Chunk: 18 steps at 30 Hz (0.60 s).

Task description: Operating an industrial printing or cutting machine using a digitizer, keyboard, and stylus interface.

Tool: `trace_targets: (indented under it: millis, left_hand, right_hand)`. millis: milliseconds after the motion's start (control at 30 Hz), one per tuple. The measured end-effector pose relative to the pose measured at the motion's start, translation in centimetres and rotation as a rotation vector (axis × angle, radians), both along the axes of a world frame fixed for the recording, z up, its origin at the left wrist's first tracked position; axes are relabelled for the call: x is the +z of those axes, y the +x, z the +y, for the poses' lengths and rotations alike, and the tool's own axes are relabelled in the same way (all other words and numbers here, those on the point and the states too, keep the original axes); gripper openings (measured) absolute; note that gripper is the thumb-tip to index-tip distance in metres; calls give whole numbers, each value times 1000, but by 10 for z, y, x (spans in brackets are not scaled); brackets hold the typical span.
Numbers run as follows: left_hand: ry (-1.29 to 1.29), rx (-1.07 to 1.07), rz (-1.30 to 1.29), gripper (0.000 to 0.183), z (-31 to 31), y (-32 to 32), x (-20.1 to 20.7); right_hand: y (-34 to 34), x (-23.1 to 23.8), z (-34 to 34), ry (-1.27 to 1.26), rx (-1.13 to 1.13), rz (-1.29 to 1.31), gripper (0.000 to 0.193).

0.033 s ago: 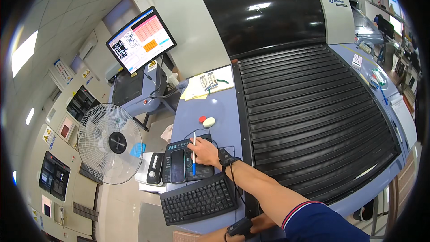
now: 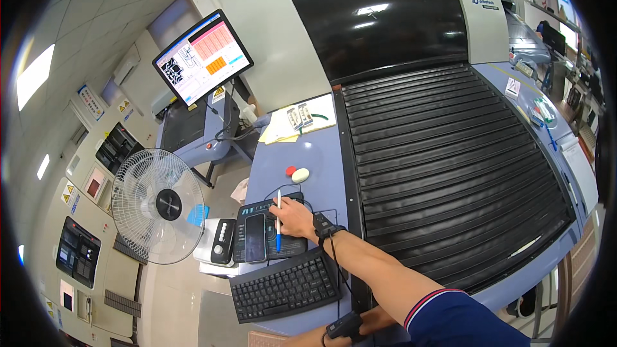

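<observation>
My right hand (image 2: 294,220) rests at the right side of a black pad (image 2: 242,239), its fingers curled round a white pen (image 2: 279,225) with a blue end. What lies under the palm is hidden. A dark phone (image 2: 255,238) lies on the pad just left of the pen. Nearer to me is a black keyboard (image 2: 285,287). At the lower edge only the back part of my left hand (image 2: 310,338) shows, beyond a black wrist device; its fingers are out of the picture. Another black device is strapped to my right wrist.
A black ribbed machine bed (image 2: 450,180) fills the right side. Left of the pad stand a control box with knobs (image 2: 222,242) and a fan (image 2: 168,204). Beyond it are a red button (image 2: 290,171), a pale oval object (image 2: 300,175), papers (image 2: 279,127) and a tilted monitor (image 2: 203,58).
</observation>
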<state>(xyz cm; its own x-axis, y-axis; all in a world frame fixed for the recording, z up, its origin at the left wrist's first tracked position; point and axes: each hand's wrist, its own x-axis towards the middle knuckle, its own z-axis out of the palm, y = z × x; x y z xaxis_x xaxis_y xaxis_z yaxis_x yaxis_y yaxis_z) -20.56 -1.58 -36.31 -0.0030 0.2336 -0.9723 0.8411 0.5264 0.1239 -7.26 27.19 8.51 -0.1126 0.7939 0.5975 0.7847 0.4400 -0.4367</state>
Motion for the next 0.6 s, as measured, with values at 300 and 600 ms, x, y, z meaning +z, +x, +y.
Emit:
trace_targets:
  millis: [300, 600]
  left_hand:
    - [-3, 9, 6, 23, 0, -3, -6]
    - [-8, 16, 16, 23, 2, -7, -11]
  right_hand:
    - [-2, 0, 1, -6, -8, 6, 37]
    - [-2, -1, -1, 32, -9, 19, 37]
